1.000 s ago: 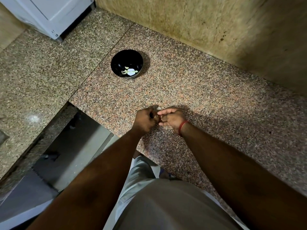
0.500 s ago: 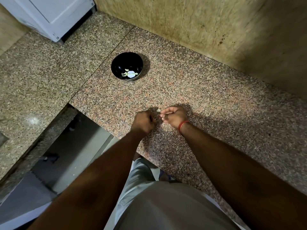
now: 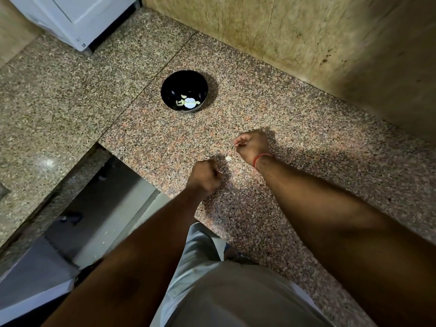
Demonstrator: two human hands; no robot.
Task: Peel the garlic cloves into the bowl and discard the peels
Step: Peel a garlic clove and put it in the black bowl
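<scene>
My left hand [image 3: 204, 177]: curled, maybe pinching peel; I cannot tell.
My right hand [image 3: 252, 145]: curled, contents unclear.
Round black bowl [image 3: 184, 90]: upper centre, speckled granite tabletop [image 3: 295, 142].

Single head view, worn high, facing forward and steeply down at counter [image 3: 295, 142]; bowl [image 3: 184, 91] far at 12 o'clock, hands nearer, torso nearest at 6.

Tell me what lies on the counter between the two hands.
In the head view, one small pale scrap, likely garlic, lies between left hand and right hand.
</scene>
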